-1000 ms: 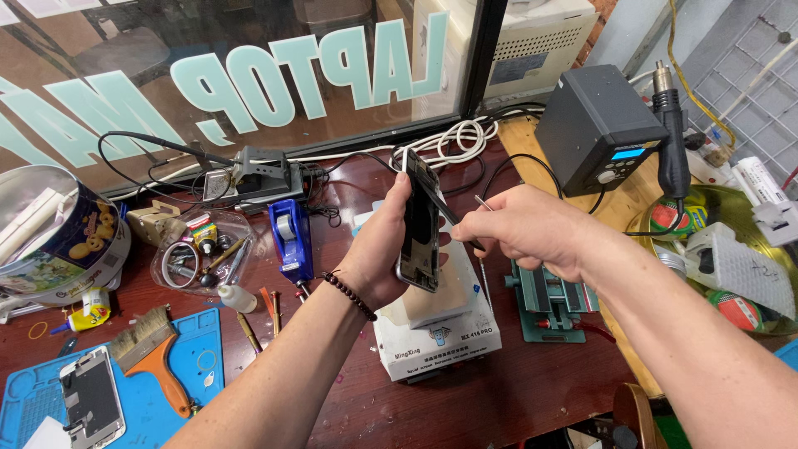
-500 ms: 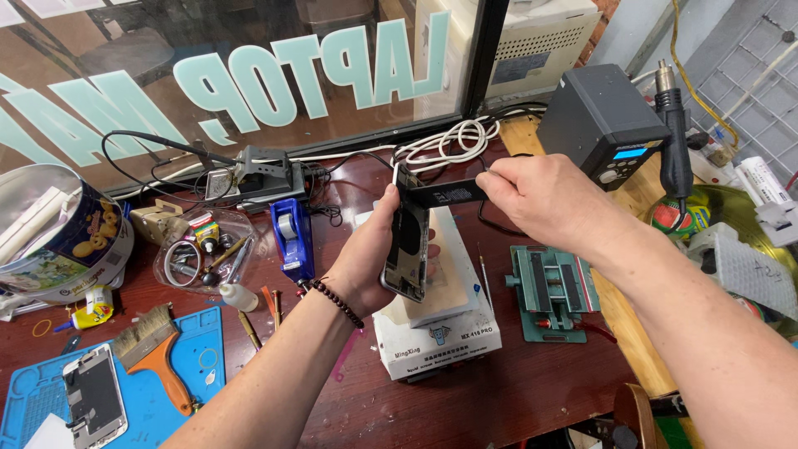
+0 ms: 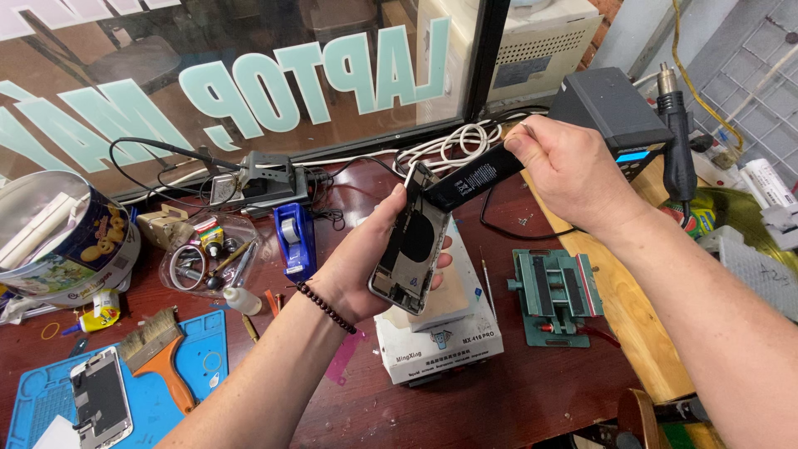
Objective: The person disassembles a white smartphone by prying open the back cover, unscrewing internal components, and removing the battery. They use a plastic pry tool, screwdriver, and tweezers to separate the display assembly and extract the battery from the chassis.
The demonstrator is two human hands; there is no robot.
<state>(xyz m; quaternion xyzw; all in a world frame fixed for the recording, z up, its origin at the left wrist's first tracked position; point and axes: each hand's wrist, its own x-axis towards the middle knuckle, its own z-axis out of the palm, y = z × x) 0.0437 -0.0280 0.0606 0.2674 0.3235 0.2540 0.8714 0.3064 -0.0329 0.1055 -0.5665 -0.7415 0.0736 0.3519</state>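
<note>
Hands first: our left hand (image 3: 366, 266) grips an opened phone body (image 3: 411, 249) upright above the white heating pad (image 3: 440, 333), fingers wrapped around its back and edges. Our right hand (image 3: 565, 175) pinches the top end of a black battery (image 3: 474, 179), which slants up and away from the phone's upper corner, its lower end just at the frame. We see a green clamp jig (image 3: 553, 291) to the right on the wooden bench (image 3: 499, 407), and a blue mat (image 3: 208, 357) to the left carrying a second phone (image 3: 100, 399) and a brush (image 3: 158, 353).
</note>
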